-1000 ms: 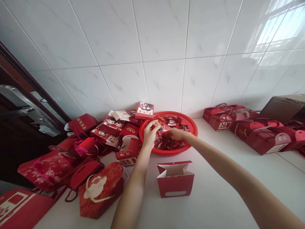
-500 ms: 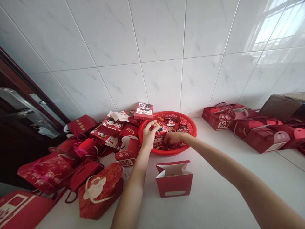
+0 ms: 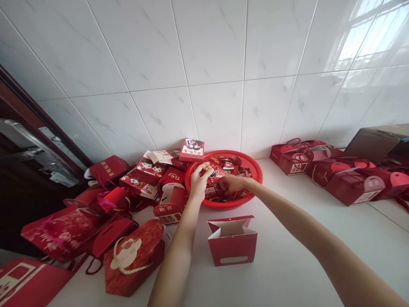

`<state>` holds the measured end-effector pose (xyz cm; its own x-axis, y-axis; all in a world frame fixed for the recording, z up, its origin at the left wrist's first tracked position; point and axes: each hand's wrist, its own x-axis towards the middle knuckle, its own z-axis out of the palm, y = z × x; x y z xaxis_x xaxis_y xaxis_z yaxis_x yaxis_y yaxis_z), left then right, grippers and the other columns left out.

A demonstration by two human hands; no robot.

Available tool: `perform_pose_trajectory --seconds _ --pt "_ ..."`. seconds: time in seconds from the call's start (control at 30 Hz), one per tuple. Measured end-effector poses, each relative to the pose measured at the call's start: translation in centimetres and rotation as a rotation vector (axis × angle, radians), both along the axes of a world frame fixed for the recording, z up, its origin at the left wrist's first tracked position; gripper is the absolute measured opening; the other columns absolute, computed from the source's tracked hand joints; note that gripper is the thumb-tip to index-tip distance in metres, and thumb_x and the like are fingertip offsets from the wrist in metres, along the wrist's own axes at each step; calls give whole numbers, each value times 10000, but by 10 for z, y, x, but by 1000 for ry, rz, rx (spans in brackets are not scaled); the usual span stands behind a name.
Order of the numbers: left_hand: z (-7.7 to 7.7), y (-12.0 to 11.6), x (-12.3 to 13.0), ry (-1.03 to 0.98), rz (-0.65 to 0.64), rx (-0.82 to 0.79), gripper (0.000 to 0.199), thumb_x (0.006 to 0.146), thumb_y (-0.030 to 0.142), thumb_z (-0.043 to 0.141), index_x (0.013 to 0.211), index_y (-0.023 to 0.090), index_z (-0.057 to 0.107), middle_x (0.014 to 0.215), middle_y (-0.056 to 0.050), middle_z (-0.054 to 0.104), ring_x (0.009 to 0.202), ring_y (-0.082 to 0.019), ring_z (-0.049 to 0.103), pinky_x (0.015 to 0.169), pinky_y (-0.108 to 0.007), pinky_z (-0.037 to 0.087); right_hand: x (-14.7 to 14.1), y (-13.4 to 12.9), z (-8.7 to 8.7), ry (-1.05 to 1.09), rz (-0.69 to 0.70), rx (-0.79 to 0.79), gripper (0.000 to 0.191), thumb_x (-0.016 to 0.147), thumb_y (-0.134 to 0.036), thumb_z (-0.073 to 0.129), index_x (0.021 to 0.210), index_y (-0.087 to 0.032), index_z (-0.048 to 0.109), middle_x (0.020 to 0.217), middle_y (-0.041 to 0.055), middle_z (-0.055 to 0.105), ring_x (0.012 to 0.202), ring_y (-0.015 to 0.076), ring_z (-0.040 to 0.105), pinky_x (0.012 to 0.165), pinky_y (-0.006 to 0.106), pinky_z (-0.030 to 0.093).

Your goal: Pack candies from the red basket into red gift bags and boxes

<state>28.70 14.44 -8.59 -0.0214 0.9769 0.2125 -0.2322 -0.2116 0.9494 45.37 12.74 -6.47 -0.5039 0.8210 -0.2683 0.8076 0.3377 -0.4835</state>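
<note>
A red plastic basket (image 3: 258,179) full of small wrapped packets stands against the tiled wall. My left hand (image 3: 200,178) is closed on a red packet (image 3: 216,172) over the basket's left side. My right hand (image 3: 232,184) reaches among the packets in the middle; its fingertips are close together near a red wrapper, and what they hold, if anything, is too small to make out. In front of the basket an open red box (image 3: 233,247) stands upright on the white surface, its top flaps spread.
Red gift boxes and bags (image 3: 136,256) are heaped at the left, beside a dark door with a metal handle (image 3: 28,153). More red boxes (image 3: 354,185) stand at the right, near a brown carton (image 3: 372,143).
The whole view has shifted very slightly. My right hand has moved a little among the packets; my left hand still holds its packet.
</note>
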Motion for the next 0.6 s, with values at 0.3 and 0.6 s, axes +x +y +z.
perform_pose_trajectory --seconds 0.3,0.6 --pt "2 -1 -3 -36 -30 -47 416 571 342 854 962 230 766 982 -35 738 978 -227 673 837 -316 520 26 -3 -1 496 -120 50 279 611 -95 725 882 -155 700 907 18 693 875 204 634 791 296 512" --pt "5 -1 -1 -46 -1 -13 333 572 300 843 886 224 760 1017 -40 743 1012 -238 667 898 -347 516 47 -40 11 907 -142 20 411 633 -301 843 1006 -166 737 1001 57 701 957 216 625 855 365 525"
